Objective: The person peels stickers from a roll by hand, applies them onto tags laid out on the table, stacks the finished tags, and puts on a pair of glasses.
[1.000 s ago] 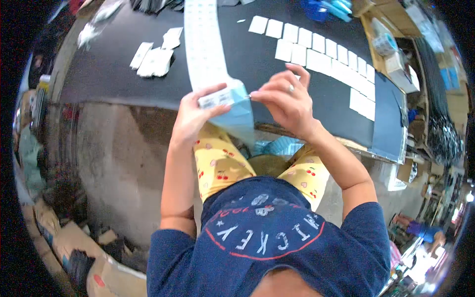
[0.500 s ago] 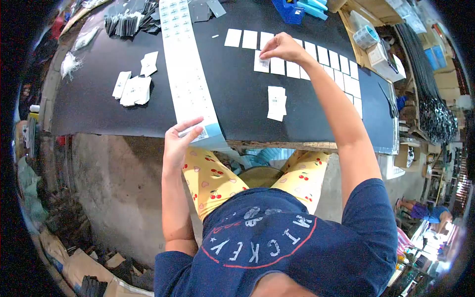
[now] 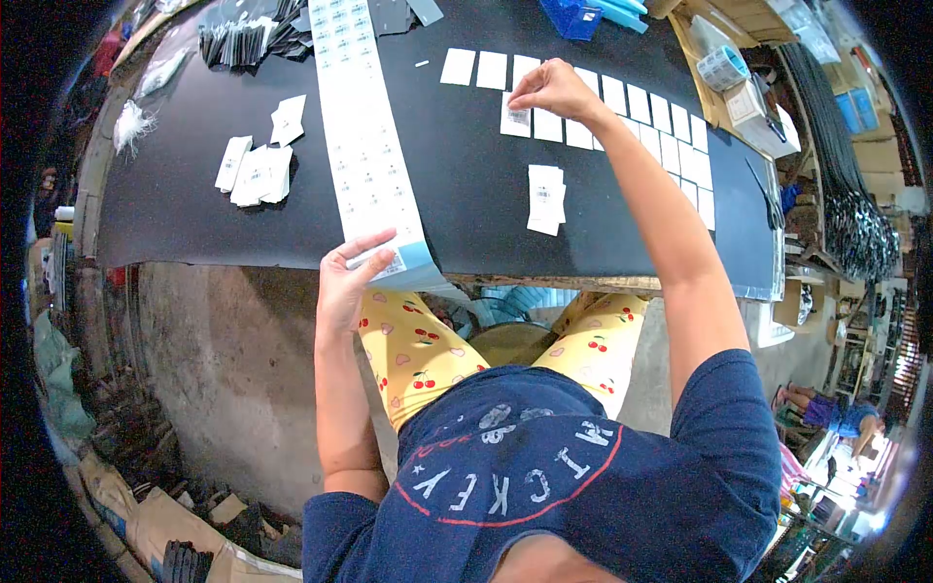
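A long strip of printed labels (image 3: 362,136) runs down the black table (image 3: 466,204) and bends over its front edge. My left hand (image 3: 352,277) grips the strip's lower end between thumb and fingers, where bluish backing shows. My right hand (image 3: 554,92) is pinched at the top of a white card (image 3: 516,120), which bears a printed label; whether the fingers still hold the label cannot be made out. This card is at the left end of the second of several card rows. Nearer me lies a small stack of labelled cards (image 3: 544,199).
More white cards (image 3: 260,177) lie at the left. Black tags (image 3: 236,44) and a blue container (image 3: 571,17) are at the back. On the right are scissors (image 3: 765,192), a tape roll (image 3: 722,70) and a white box (image 3: 760,119). Another person (image 3: 844,418) is at far right.
My right hand has gone from beside the strip to the card rows, and a label now shows on a card there. My left hand has lowered with the strip. The view has shifted.
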### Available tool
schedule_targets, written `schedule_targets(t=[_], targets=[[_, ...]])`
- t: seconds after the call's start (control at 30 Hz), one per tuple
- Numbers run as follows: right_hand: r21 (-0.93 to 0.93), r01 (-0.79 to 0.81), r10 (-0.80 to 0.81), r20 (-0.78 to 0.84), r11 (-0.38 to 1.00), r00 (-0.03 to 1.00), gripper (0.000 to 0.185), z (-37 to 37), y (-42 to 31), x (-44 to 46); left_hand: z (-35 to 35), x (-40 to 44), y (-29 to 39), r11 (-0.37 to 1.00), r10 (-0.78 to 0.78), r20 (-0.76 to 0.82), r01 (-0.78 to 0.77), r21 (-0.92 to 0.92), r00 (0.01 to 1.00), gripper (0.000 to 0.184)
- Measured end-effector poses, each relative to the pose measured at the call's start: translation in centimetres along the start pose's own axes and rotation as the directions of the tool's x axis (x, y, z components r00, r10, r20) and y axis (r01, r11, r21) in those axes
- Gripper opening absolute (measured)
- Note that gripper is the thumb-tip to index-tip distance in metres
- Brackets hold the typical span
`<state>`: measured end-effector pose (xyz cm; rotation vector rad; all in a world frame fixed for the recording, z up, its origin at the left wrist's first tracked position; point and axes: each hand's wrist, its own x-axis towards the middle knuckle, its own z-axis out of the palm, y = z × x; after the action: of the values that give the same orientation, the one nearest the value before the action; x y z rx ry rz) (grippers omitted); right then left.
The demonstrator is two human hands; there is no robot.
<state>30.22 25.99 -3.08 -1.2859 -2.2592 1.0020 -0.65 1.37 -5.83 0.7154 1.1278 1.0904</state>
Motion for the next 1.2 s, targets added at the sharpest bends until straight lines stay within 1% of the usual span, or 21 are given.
schedule_targets(t=[0.17, 0.23, 0.37, 0.47, 0.53, 0.57, 0.6, 0.67, 0.7, 0.73, 0.8, 0.83, 0.87, 0.93, 0.97, 1.0, 1.07, 1.1, 1.13, 1.2], targets=[[-0.026, 0.033, -0.035, -0.047, 0.999, 0.998, 0.014, 0.4, 0.1, 0.1, -0.2, 0.1, 0.0, 1.000, 0.011, 0.003, -0.011, 0.006, 1.000, 0.037], [-0.053, 0.015, -0.018, -0.072, 0.998, 0.997, 0.014, 0.6, 0.1, -0.2, -0.3, 0.1, -0.3, 1.000, 0.008, 0.002, -0.008, 0.003, 1.000, 0.037], [-0.036, 0.027, -0.030, -0.071, 0.999, 0.997, 0.013, 0.7, 0.2, -0.3, 0.0, 0.0, 0.0, 1.000, 0.013, 0.002, -0.013, 0.007, 1.000, 0.038], [-0.061, 0.015, -0.019, -0.070, 0.998, 0.997, 0.013, 0.9, 0.3, -0.2, 0.3, 0.0, 0.1, 1.000, 0.000, -0.030, 0.000, -0.029, 1.000, 0.034], [-0.011, 0.074, -0.075, -0.113, 0.997, 0.991, 0.019, 1.3, 0.7, 0.1, 0.3, 0.0, 0.2, 1.000, -0.003, -0.039, 0.002, -0.024, 0.999, 0.033], [-0.059, 0.077, -0.084, -0.120, 0.995, 0.989, 0.018, 1.3, 1.0, 0.0, 0.3, 0.1, 0.2, 1.000, -0.004, -0.042, 0.004, -0.018, 0.999, 0.033], [-0.051, 0.079, -0.084, -0.121, 0.996, 0.989, 0.018, 1.6, 1.1, 0.0, 0.2, 0.1, 0.1, 1.000, -0.002, -0.034, 0.001, -0.021, 0.999, 0.032], [-0.133, 0.098, -0.122, -0.185, 0.986, 0.975, 0.016, 2.1, 1.2, -0.2, 0.0, 0.0, 0.0, 1.000, 0.001, -0.024, -0.001, -0.022, 1.000, 0.032], [-0.243, 0.145, -0.198, -0.211, 0.959, 0.957, 0.014, 2.0, 1.0, -0.5, 0.0, 0.0, 0.0, 1.000, -0.004, -0.039, 0.003, -0.021, 0.999, 0.032], [-0.245, 0.139, -0.195, -0.219, 0.959, 0.956, 0.014, 1.9, 0.7, -0.6, 0.1, 0.1, -0.1, 1.000, -0.008, -0.049, 0.007, -0.020, 0.999, 0.031], [-0.436, 0.287, -0.414, -0.230, 0.853, 0.881, 0.012, 1.7, 0.2, -1.1, -0.1, 0.1, -0.2, 1.000, -0.012, -0.018, 0.012, -0.014, 1.000, 0.032], [-0.356, 0.234, -0.336, -0.258, 0.905, 0.906, 0.012, 1.6, -0.1, -1.4, -0.3, 0.2, -0.3, 1.000, -0.013, 0.000, 0.013, -0.011, 1.000, 0.032], [-0.281, 0.202, -0.286, -0.301, 0.938, 0.910, 0.013, 1.4, -0.3, -2.0, -0.4, 0.3, -0.4, 1.000, -0.019, 0.015, 0.019, -0.001, 1.000, 0.032], [-0.207, 0.201, -0.258, -0.301, 0.957, 0.918, 0.014, 0.3, -2.3, -3.7, -0.7, 0.4, -0.7, 1.000, 0.001, -0.007, 0.000, 0.023, 1.000, 0.031], [-0.204, 0.200, -0.251, -0.262, 0.958, 0.932, 0.015, -0.1, -2.8, -4.8, -0.8, 0.4, -0.7, 1.000, -0.002, -0.003, 0.002, 0.026, 1.000, 0.031], [-0.109, 0.198, -0.215, -0.174, 0.974, 0.961, 0.017, -0.4, -3.0, -5.8, -0.8, 0.4, -0.7, 1.000, -0.002, -0.006, 0.002, 0.029, 1.000, 0.031], [-0.145, 0.184, -0.195, -0.069, 0.972, 0.978, 0.017, -0.2, -3.6, -7.9, -0.6, 0.5, -0.6, 0.999, -0.003, 0.001, 0.003, 0.033, 1.000, 0.030], [-0.164, 0.175, -0.187, -0.060, 0.971, 0.981, 0.018, 0.3, -3.5, -8.7, -0.5, 0.5, -0.5, 0.999, 0.008, -0.017, -0.007, 0.033, 1.000, 0.031], [-0.207, 0.191, -0.199, -0.015, 0.959, 0.980, 0.016, 0.5, -3.4, -9.4, -0.3, 0.5, -0.5, 0.999, 0.018, -0.037, -0.017, 0.032, 0.999, 0.031], [-0.190, 0.159, -0.176, -0.072, 0.969, 0.982, 0.012, 1.7, -2.9, -10.6, -0.3, 0.5, -0.5, 0.999, 0.022, -0.028, -0.021, 0.029, 0.999, 0.031]])
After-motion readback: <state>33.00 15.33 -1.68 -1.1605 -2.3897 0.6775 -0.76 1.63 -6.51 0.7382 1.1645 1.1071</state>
